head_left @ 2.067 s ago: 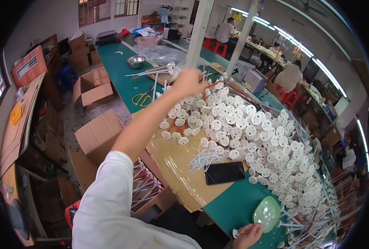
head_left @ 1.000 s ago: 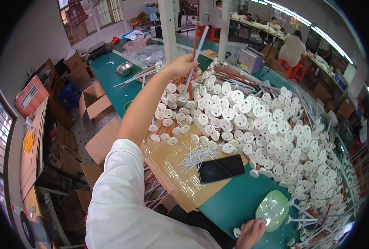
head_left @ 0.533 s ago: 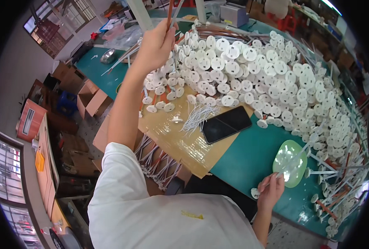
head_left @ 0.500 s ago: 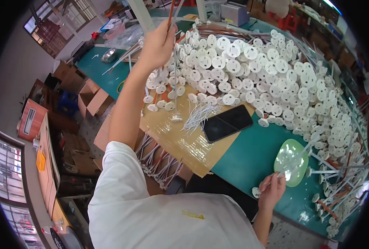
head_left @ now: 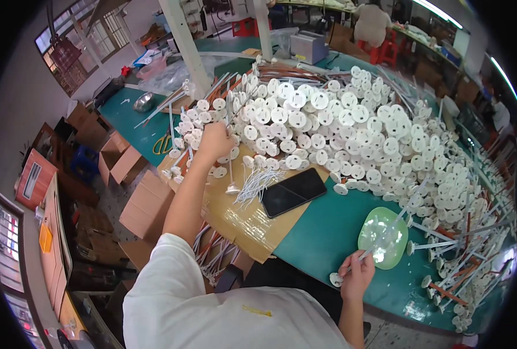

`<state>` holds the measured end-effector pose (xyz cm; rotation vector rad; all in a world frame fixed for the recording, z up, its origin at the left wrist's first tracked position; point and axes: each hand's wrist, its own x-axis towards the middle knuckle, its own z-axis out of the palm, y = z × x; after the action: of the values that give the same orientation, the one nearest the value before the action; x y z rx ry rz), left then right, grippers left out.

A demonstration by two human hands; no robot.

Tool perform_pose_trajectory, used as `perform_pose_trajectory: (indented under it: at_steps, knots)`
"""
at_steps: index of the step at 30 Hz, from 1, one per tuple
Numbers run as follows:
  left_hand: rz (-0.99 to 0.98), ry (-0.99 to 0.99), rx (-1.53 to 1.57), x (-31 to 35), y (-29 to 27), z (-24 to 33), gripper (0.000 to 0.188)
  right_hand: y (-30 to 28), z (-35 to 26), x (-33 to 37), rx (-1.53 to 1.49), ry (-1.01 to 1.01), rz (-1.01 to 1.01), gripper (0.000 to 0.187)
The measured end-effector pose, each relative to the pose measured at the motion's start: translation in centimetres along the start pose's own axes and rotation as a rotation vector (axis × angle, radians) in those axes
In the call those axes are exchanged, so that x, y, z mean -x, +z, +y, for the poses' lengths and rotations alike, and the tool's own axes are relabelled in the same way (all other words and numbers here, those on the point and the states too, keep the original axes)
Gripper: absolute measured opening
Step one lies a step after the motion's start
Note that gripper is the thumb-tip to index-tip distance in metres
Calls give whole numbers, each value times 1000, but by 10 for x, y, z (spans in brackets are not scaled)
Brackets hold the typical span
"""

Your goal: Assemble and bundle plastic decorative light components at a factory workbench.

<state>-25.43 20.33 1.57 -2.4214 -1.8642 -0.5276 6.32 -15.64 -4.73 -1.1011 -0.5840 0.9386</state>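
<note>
My left hand (head_left: 216, 141) is closed at the near left edge of a large heap of white round discs on thin rods (head_left: 340, 116). What its fingers hold is hidden. Just below it, a thin rod with a white disc foot (head_left: 232, 189) stands on brown sheeting (head_left: 235, 224). At the lower right, my right hand (head_left: 357, 273) pinches a thin pale rod with a white disc (head_left: 336, 280) at its near end. The rod's far part slants over a light green dish (head_left: 382, 238). Between my hands lie a bundle of white ties (head_left: 257, 185) and a black phone (head_left: 293, 192).
More disc-ended rods, some orange-brown, spread over the green table (head_left: 316, 232) at right. Yellow-handled scissors (head_left: 162, 144) and a metal bowl (head_left: 144, 102) lie at far left. A white post (head_left: 186, 43) rises behind the heap. Cardboard boxes (head_left: 148, 203) stand beside the table.
My left hand has come down from raised rods to the heap's edge. My right hand still holds its rod over the dish. The whole view has shifted.
</note>
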Motion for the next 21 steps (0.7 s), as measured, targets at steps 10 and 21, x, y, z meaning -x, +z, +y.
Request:
perform_pose_trajectory:
  at_steps: [10,21]
  knots:
    - [266,34,1711,111,-98,94,8,-3,-1,-8,-26,-25,71,25]
    - [-225,466,1678,161,-35,231,12,21,-46,-13,338,-250,-250,24]
